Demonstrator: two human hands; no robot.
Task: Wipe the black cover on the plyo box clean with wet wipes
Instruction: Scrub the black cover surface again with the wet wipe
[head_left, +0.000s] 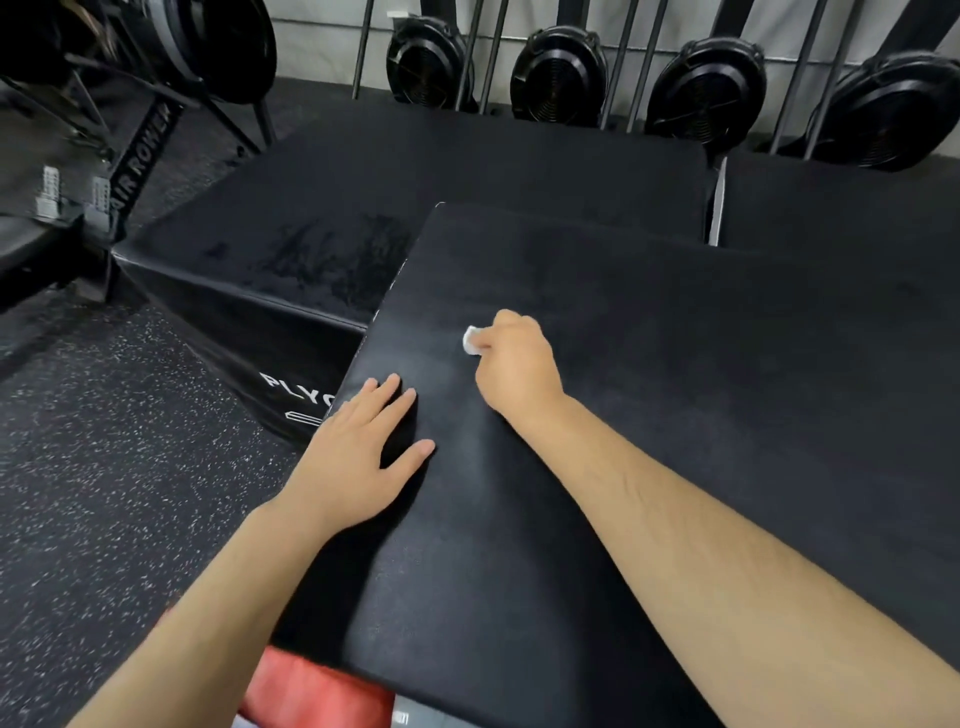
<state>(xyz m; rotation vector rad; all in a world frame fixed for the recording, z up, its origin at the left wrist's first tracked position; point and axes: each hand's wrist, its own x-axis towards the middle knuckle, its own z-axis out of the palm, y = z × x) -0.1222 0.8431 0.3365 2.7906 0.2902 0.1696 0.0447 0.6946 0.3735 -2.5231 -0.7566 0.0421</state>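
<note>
The black cover (675, 364) tops the tall plyo box in front of me and fills the middle and right of the view. My right hand (514, 364) is curled round a small wadded white wet wipe (471, 341) and holds it against the cover near its left side. My left hand (363, 457) lies flat with fingers spread on the cover's left edge, a little nearer to me than the wipe.
A lower black plyo box (291, 249) with white lettering and streaky marks on top stands to the left and behind. Another black box (841, 208) sits back right. Air rowers (561, 78) line the wall. Speckled rubber floor (104, 467) lies left; something red (311, 691) shows below.
</note>
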